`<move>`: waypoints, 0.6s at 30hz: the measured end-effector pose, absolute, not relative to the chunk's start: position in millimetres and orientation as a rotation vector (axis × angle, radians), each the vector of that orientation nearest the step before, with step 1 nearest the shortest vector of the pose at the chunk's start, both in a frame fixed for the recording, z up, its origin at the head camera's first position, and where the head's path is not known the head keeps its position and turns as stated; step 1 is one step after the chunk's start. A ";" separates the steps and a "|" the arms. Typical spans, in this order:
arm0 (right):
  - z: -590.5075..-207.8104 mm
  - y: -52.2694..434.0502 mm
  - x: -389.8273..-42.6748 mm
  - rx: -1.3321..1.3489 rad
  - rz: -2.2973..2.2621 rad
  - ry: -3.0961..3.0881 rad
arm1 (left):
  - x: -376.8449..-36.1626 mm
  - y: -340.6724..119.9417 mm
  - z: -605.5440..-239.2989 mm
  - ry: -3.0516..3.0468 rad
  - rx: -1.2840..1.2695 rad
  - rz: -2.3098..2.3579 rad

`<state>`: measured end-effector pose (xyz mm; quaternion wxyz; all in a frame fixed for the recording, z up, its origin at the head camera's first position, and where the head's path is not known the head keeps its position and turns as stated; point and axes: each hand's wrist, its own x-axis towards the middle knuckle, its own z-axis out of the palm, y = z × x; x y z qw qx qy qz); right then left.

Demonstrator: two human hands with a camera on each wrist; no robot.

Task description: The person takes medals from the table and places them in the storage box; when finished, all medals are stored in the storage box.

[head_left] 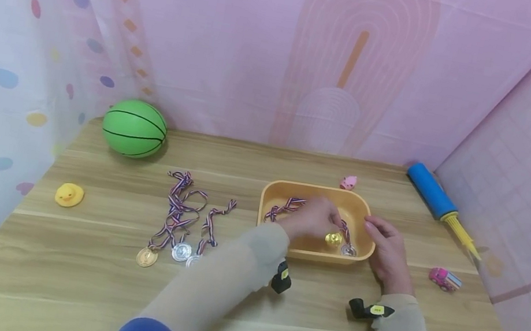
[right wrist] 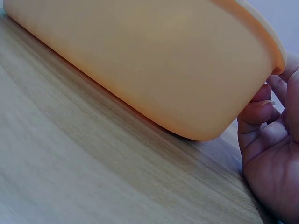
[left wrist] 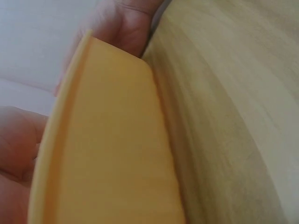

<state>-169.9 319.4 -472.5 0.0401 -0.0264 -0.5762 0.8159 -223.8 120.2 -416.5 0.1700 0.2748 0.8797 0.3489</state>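
A yellow-orange plastic bin (head_left: 314,253) stands on the table with ribboned medals inside. My left hand (head_left: 315,218) reaches into it, fingers bent down at the right side. A gold medal (head_left: 333,238) hangs just under those fingertips, which appear to pinch its ribbon; the grip itself is hidden. Beside it lies a silver medal (head_left: 348,250), and a striped ribbon (head_left: 284,208) curves along the bin's left part. My right hand (head_left: 389,256) grips the right end of the bin, thumb at the rim. The right wrist view shows its curled fingers (right wrist: 259,112) under the lip.
Left of the bin lie a gold medal (head_left: 147,257) and silver medals (head_left: 181,251) with tangled ribbons. Around them are a green ball (head_left: 134,129) and yellow duck (head_left: 69,195). A pink pig (head_left: 349,182), blue pump (head_left: 432,191) and toy truck (head_left: 445,279) lie behind and right.
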 end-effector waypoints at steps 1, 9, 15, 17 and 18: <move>-472.6 319.3 -169.7 -0.086 2.502 -1.764 | -223.9 121.7 -418.6 2.504 0.790 0.978; -473.3 320.0 -169.7 -0.129 2.485 -1.801 | -224.2 128.4 -436.8 2.495 0.800 0.941; -471.7 321.0 -171.5 -0.141 2.473 -1.820 | -224.0 128.2 -442.5 2.508 0.789 0.906; -471.2 320.8 -171.8 -0.134 2.477 -1.810 | -223.9 128.1 -443.1 2.512 0.803 0.887; -471.0 320.5 -171.9 -0.130 2.480 -1.804 | -223.9 128.2 -443.5 2.516 0.815 0.875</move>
